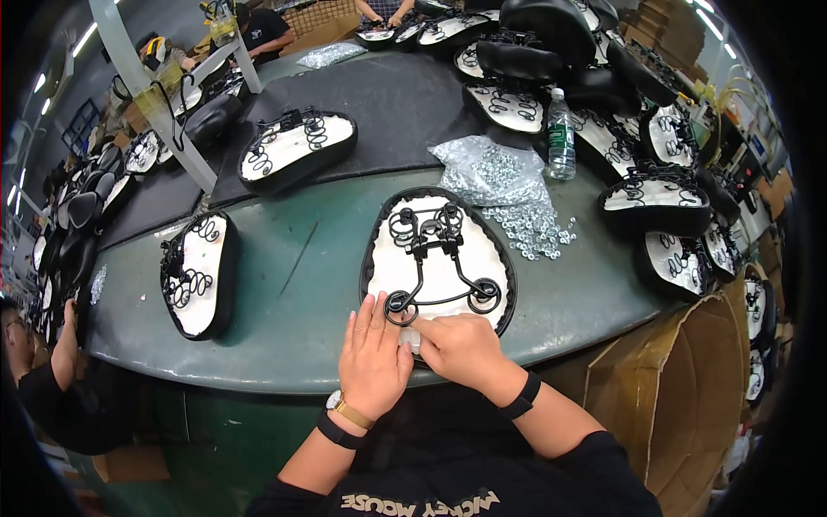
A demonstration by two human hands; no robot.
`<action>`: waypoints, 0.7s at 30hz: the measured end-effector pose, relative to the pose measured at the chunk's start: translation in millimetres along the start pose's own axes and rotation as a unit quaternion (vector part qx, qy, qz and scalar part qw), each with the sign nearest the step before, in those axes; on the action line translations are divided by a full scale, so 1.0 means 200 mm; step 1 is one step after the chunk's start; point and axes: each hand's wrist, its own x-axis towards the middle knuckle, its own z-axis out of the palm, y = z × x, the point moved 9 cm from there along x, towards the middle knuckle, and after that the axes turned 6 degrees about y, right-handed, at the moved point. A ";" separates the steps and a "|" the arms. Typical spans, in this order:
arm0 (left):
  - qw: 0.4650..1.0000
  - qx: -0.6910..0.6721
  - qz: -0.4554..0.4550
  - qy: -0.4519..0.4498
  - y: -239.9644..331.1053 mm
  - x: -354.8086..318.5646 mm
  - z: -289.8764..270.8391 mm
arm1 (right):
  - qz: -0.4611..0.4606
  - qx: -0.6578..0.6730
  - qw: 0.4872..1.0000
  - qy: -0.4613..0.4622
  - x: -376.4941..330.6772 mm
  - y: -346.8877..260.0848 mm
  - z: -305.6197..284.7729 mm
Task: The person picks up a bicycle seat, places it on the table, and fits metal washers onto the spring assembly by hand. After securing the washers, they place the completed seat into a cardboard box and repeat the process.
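Observation:
An upturned bicycle saddle (438, 277) lies on the bench in front of me, its white underside up and its black wire frame and coil springs showing. On its near left edge rests my left hand (375, 366), fingers stretched out beside the near left coil spring (401, 308). My right hand (461, 345) is curled, with its forefinger and thumb at the foot of that same spring. Whatever its fingertips hold, if anything, is too small or hidden to name. A small pale patch of the underside shows between the two hands.
Loose metal nuts (536, 233) spill from a clear plastic bag (491, 168) beyond the saddle. A water bottle (561, 138) stands behind. Other upturned saddles (297, 146) lie left and are piled right. A cardboard box (672, 388) sits at right; a co-worker (60, 370) is at left.

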 end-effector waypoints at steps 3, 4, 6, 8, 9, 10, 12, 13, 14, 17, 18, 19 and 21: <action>1.000 -0.020 0.015 0.000 0.01 0.01 0.00 | 0.013 -0.007 1.000 0.023 -0.02 0.00 -0.01; 1.000 -0.021 0.017 0.001 0.01 0.01 0.01 | 0.021 -0.024 0.999 0.034 -0.02 0.02 -0.01; 0.999 -0.031 0.015 0.007 0.00 0.01 0.01 | 0.019 -0.032 0.999 -0.008 0.00 0.02 0.03; 1.000 -0.023 0.014 0.000 0.01 0.00 0.01 | 0.015 -0.037 0.998 -0.051 0.00 0.05 0.08; 1.000 -0.014 0.011 -0.007 0.00 -0.01 0.02 | 0.015 -0.039 0.998 -0.046 0.00 0.05 0.07; 1.000 -0.013 0.016 -0.006 0.00 -0.01 0.02 | 0.003 -0.011 1.000 -0.020 0.00 0.04 0.03; 1.000 -0.027 0.010 -0.002 0.00 -0.01 0.02 | -0.011 0.012 1.000 0.019 -0.01 0.01 -0.03; 1.000 -0.026 0.012 0.001 0.00 -0.01 0.02 | -0.013 0.010 1.000 0.021 -0.01 0.00 -0.01; 1.000 -0.027 0.015 0.002 0.01 -0.01 0.02 | 0.003 -0.015 1.000 0.019 -0.02 0.02 0.01; 0.999 -0.028 0.019 0.006 0.02 0.00 0.01 | 0.021 -0.045 0.999 -0.017 -0.01 0.04 0.04; 0.999 -0.029 0.018 0.009 0.01 0.00 0.00 | 0.023 -0.049 0.997 -0.054 0.00 0.04 0.07; 0.999 -0.027 0.021 0.010 0.01 -0.01 0.00 | 0.022 -0.049 0.997 -0.050 0.00 0.04 0.05; 0.999 -0.026 0.019 0.006 0.01 -0.03 0.02 | -0.009 0.012 1.000 0.005 -0.01 0.00 -0.03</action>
